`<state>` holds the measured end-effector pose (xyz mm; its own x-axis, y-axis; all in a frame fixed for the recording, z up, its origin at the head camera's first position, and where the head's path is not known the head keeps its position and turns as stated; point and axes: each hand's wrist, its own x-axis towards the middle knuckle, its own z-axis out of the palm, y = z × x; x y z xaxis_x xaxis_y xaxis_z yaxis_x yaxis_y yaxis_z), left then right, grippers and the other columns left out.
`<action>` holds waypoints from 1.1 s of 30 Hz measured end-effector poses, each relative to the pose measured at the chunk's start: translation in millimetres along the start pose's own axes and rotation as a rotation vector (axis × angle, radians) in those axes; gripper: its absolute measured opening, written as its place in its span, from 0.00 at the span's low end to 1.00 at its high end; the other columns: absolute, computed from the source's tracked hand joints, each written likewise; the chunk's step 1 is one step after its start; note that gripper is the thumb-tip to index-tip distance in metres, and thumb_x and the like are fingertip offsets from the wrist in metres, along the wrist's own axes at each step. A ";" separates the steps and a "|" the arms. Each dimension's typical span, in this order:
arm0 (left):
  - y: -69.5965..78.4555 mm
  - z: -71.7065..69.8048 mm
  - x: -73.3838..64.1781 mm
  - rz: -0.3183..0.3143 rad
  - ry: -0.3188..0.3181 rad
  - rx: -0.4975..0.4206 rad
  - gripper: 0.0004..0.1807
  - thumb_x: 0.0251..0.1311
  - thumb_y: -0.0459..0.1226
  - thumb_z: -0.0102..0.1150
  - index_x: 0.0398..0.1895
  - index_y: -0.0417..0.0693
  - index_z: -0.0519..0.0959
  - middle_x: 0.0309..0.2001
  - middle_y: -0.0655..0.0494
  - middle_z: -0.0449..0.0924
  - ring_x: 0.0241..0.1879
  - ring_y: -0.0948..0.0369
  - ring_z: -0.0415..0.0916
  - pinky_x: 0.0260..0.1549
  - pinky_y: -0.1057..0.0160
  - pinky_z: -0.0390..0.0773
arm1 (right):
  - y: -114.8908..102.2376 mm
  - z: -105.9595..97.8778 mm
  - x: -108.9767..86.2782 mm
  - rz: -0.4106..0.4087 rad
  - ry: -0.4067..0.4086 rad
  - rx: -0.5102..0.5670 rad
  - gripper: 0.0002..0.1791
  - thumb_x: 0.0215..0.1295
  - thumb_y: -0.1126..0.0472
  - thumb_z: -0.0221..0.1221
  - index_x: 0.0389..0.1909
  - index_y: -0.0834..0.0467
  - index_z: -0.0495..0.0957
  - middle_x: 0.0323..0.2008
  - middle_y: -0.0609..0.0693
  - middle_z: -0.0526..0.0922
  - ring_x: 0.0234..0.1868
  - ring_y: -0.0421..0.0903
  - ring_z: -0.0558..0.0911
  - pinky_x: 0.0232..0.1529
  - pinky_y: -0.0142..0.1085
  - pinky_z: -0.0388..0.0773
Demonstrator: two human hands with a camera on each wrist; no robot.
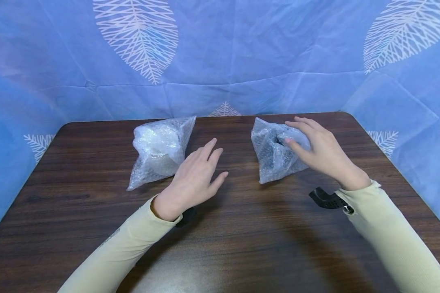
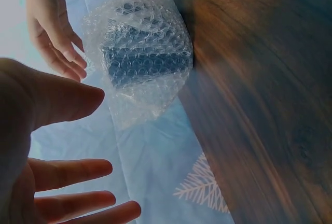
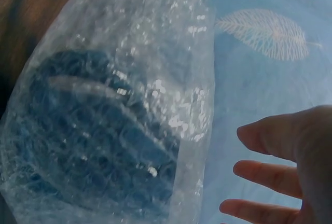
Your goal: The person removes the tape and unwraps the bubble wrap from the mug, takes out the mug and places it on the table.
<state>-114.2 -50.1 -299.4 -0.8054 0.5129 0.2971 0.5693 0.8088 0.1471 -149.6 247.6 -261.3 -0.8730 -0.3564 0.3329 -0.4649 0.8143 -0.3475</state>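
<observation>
Two bubble-wrap packages lie on the table. The left bubble-wrap package (image 1: pixel 155 140) holds something pale. Inside the right bubble-wrap package (image 1: pixel 273 160), something dark blue shows through in both wrist views, its kind blurred by the wrap. My left hand (image 1: pixel 192 177), fingers spread, is beside the left package's right edge, holding nothing. Over the right package's right side is my right hand (image 1: pixel 324 152), its fingers extended; the right wrist view has a gap between its fingers (image 3: pixel 267 177) and the wrapping. Whether the fingertips touch the package in the head view, I cannot tell.
The dark wood-grain table (image 1: pixel 234 228) has its far edge just behind the packages. Behind it hangs a blue cloth (image 1: pixel 242 49) with white leaf patterns. A black strap (image 1: pixel 328 199) sits at the right wrist.
</observation>
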 end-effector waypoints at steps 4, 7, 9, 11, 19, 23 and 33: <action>1.9 1.0 1.7 -0.017 -0.016 -0.015 0.30 0.65 0.48 0.56 0.64 0.38 0.68 0.68 0.38 0.63 0.61 0.45 0.70 0.60 0.49 0.69 | 4.9 -0.3 -1.5 0.012 -0.004 0.007 0.26 0.66 0.57 0.58 0.63 0.61 0.70 0.66 0.65 0.66 0.65 0.65 0.66 0.57 0.62 0.63; 3.2 2.6 3.3 -0.024 -0.019 -0.021 0.29 0.65 0.48 0.55 0.63 0.38 0.69 0.67 0.39 0.64 0.61 0.44 0.71 0.59 0.49 0.70 | 8.0 -0.7 -2.6 0.019 -0.005 0.007 0.26 0.66 0.58 0.58 0.63 0.62 0.70 0.66 0.66 0.66 0.55 0.64 0.73 0.51 0.59 0.67; 4.1 4.1 4.4 -0.028 -0.021 -0.024 0.28 0.65 0.48 0.55 0.62 0.39 0.70 0.66 0.40 0.65 0.60 0.45 0.71 0.59 0.50 0.70 | 9.9 -1.0 -3.1 0.029 -0.009 0.002 0.26 0.66 0.58 0.58 0.63 0.62 0.70 0.66 0.67 0.65 0.49 0.62 0.75 0.47 0.57 0.68; 5.1 6.0 6.1 -0.032 -0.027 -0.028 0.28 0.66 0.48 0.54 0.61 0.39 0.71 0.65 0.40 0.67 0.60 0.46 0.72 0.60 0.50 0.70 | 12.2 -1.1 -3.4 0.044 -0.014 -0.005 0.26 0.67 0.58 0.57 0.63 0.63 0.70 0.66 0.67 0.65 0.44 0.60 0.76 0.44 0.54 0.68; 9.4 16.0 12.2 -0.015 0.001 -0.056 0.26 0.66 0.48 0.53 0.58 0.38 0.73 0.58 0.43 0.74 0.56 0.49 0.75 0.56 0.53 0.73 | 20.3 -1.7 -5.3 0.106 -0.047 0.007 0.27 0.69 0.56 0.55 0.65 0.64 0.67 0.67 0.68 0.62 0.55 0.63 0.72 0.51 0.58 0.67; 11.2 22.3 16.2 -0.017 0.015 -0.095 0.25 0.69 0.49 0.49 0.56 0.39 0.74 0.53 0.46 0.77 0.52 0.52 0.77 0.52 0.56 0.76 | 24.4 -2.8 -6.3 0.147 -0.066 0.026 0.30 0.69 0.53 0.54 0.67 0.63 0.64 0.68 0.69 0.59 0.65 0.68 0.62 0.59 0.64 0.59; 24.0 33.4 29.1 -0.075 -0.044 -0.281 0.26 0.73 0.51 0.40 0.56 0.40 0.75 0.52 0.48 0.78 0.48 0.54 0.78 0.43 0.56 0.79 | 32.4 -2.2 -5.3 0.196 -0.097 0.085 0.32 0.71 0.50 0.52 0.70 0.61 0.60 0.69 0.69 0.57 0.58 0.68 0.69 0.53 0.61 0.67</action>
<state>-129.5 -6.2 -318.7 -0.8496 0.4721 0.2351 0.5267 0.7364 0.4246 -159.7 276.9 -272.4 -0.9561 -0.2409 0.1668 -0.2919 0.8322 -0.4714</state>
